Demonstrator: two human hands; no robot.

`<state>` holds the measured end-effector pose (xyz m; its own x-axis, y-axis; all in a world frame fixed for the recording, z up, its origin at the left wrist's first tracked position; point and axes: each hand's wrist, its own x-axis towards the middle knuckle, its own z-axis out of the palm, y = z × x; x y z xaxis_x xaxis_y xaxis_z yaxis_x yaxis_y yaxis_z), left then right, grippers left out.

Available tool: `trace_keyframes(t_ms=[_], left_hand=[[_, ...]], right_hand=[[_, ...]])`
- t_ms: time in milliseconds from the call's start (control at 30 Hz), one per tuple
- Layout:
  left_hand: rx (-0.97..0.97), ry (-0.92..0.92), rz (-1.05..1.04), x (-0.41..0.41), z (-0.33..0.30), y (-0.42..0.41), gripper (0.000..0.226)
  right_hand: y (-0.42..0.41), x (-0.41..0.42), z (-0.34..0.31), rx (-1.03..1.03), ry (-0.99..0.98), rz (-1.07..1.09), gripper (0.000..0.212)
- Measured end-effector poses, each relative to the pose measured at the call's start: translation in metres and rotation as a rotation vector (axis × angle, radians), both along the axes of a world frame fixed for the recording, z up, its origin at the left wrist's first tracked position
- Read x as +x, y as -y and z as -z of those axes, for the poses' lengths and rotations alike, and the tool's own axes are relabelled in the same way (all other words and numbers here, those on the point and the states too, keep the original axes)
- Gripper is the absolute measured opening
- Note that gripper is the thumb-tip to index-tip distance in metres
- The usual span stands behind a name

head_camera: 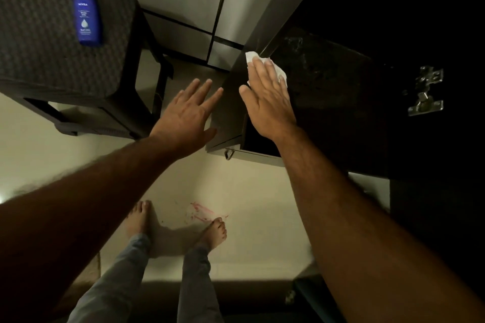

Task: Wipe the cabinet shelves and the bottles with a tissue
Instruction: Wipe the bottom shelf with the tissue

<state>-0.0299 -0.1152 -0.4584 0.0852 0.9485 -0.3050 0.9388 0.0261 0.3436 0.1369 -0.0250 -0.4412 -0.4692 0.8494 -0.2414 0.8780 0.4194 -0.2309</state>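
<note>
Tissue (273, 68) lies pinned flat under the right hand's (265, 102) straight fingers against the dark cabinet shelf (328, 81) for wiping, while the left hand (186, 115), fingers spread and empty, braces just beside the shelf's edge.

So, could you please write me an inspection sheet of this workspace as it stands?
Surface: dark cabinet shelf, dim, with faint smears.
Job's things: white tissue flat on the shelf; blue Nivea bottle lying on a dark stool, apart from the cabinet.
Clutter: pink marks on the floor by the bare feet.
Grippers: right hand presses the tissue with straight fingers; left hand open against the cabinet side panel.
Cables: nothing seen.
Surroundings: metal door hinge; pale floor tiles.
</note>
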Motion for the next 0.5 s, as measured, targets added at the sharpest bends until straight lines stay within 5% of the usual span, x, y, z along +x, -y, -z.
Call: trace_keyframes(t_ms=[167, 367, 500], left_hand=[[0.027, 0.023, -0.002, 0.006, -0.008, -0.007, 0.080], [0.095, 0.099, -0.028, 0.031, -0.024, -0.030, 0.076], [0.136, 0.130, 0.002, 0.047, -0.031, -0.037, 0.071]], right_hand=[[0.014, 0.056, 0.002, -0.025, -0.002, 0.274, 0.063], [0.070, 0.117, -0.001, 0.005, 0.160, 0.094, 0.073], [0.020, 0.135, -0.001, -0.048, 0.137, 0.363, 0.070]])
